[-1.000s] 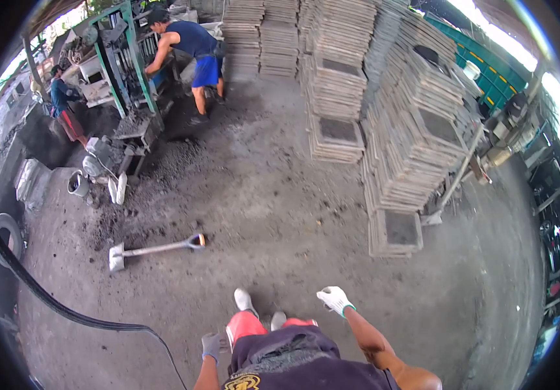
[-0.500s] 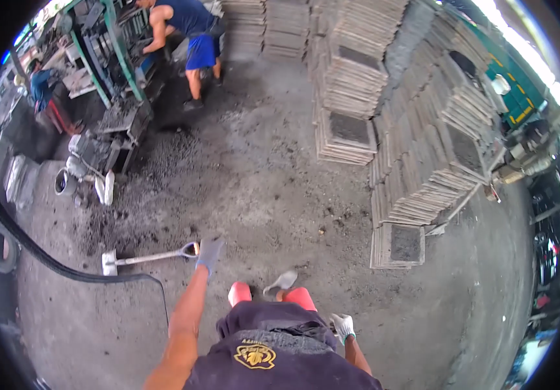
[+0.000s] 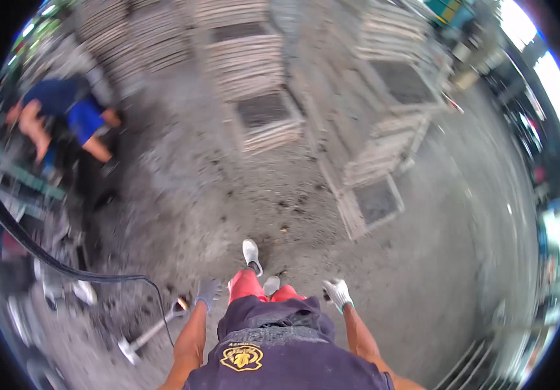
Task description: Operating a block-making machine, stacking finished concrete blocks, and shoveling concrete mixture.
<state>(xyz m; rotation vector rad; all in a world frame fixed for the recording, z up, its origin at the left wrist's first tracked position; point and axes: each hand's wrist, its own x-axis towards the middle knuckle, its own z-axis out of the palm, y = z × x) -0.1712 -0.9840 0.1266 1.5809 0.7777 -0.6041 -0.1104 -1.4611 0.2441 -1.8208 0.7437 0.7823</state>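
My left hand [image 3: 208, 292], in a grey work glove, hangs beside my left thigh. Its fingers look loosely apart, and I see nothing in them, though motion softens the outline. The shovel [image 3: 145, 335] lies on the floor just left of it, its D-shaped handle near the glove with a small gap between. My right hand [image 3: 338, 294], in a white glove with a green cuff, is held out right of my legs. Its fingers are curled, with a dark patch at their tips; what they hold, if anything, is hidden.
Ahead stand tall stacks of flat boards [image 3: 244, 65], with a lower stack [image 3: 376, 200] nearer on the right. A co-worker [image 3: 65, 117] in blue shorts bends over machinery at far left. A black cable [image 3: 46, 259] curves through the left side. Dark crumbs litter the concrete floor [image 3: 228, 201].
The view has swung right, so the stacks and co-worker appear further left. My left hand has drawn back beside my thigh, away from the shovel handle. My feet have shifted in a step.
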